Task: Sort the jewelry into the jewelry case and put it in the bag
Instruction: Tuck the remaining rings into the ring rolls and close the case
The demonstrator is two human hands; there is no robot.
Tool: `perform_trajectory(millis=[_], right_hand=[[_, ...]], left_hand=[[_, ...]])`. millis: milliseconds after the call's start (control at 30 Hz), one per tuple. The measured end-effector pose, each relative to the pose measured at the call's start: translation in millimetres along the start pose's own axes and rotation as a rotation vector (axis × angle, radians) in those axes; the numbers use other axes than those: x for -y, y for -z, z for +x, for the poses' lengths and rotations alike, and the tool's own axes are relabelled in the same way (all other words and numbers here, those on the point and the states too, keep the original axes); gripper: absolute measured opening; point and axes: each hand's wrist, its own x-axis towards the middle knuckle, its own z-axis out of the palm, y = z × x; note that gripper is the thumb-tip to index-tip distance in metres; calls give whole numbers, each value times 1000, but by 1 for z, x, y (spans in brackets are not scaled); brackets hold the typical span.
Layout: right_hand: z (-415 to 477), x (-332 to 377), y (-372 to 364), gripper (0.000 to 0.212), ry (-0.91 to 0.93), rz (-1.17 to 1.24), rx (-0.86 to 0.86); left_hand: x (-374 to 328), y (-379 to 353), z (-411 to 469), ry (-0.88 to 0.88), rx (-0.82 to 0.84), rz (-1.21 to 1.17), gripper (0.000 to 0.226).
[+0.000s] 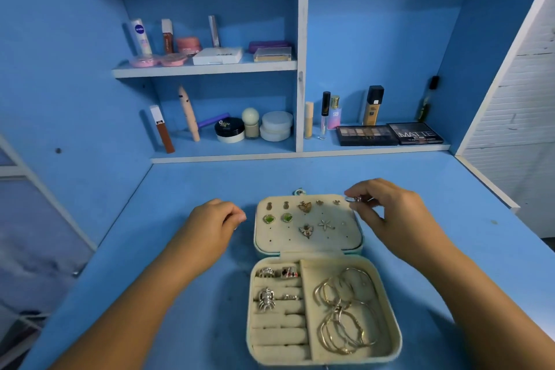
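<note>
Jewelry case (398,336) lies open mid-desk (210,324): lid panel w/ approx. 9 earrings (304,207), base w/ 4 rings (265,297) & a tangle of gold bangles (345,324), no. unclear. Right hand (390,213) pinches 1 small silver piece (356,199) over lid's far-right corner. Left hand (210,222) curled just left of case, can't tell if holding anything.

At lower centre, the open rectangular jewelry case (330,242) is showing a cream lining that is looking soft and matt, perhaps velvet. The thin gold-toned metal bangles (345,314) in its lower right compartment are gleaming smoothly, and the silver metal rings (265,297) at its left are shining too. A small silvery metal piece (356,199) by its upper right corner is glinting. The blue painted desk top (180,189) is looking matt. The black plastic eyeshadow palettes (366,135) at middle right are looking glossy.
</note>
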Motion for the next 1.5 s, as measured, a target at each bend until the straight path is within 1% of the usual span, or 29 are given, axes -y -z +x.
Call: perform_trajectory(millis=[67,133,233,333,433,500,533,600,700,867,1000,1067,1200,1300,1400,1500], right_hand=[[-6,17,7,17,24,-3,67],[-14,32,11,19,17,-8,137],[-28,45,8,21,-14,-5,192],[-42,50,2,21,-62,10,204],[-53,49,-4,22,-109,55,176],[-59,50,-7,21,-126,68,161],[-61,51,-8,21,-121,72,156],[-65,54,-11,19,-89,70,148],[-68,56,-16,18,-45,65,134],[-70,52,-19,19,-25,68,109],[-72,51,-20,19,-25,73,86],[-72,51,-20,18,-32,76,75],[-72,51,-20,18,-43,82,75],[-73,51,-20,18,-35,82,77],[-73,50,-20,18,-30,91,78],[-74,49,-21,18,-20,107,72]], left_hand=[[0,2,-16,-36,-74,-3,11],[3,4,-30,-43,-105,-10,15],[2,10,-49,-15,-134,-167,20],[-10,14,-67,-16,-86,-389,32],[-28,14,-85,-84,24,-514,34],[-31,13,-96,-149,61,-478,36],[-31,12,-101,-184,53,-438,36],[-32,12,-110,-247,9,-384,31],[-36,12,-118,-300,-81,-289,31],[-40,11,-123,-381,-90,-186,26],[-40,8,-124,-405,-57,-121,23],[-40,6,-123,-420,-54,-84,26],[-40,1,-120,-407,-48,-98,22],[-43,-1,-117,-442,-51,-34,29],[-46,-4,-112,-494,-78,86,19],[-46,-6,-111,-524,-118,97,17]])
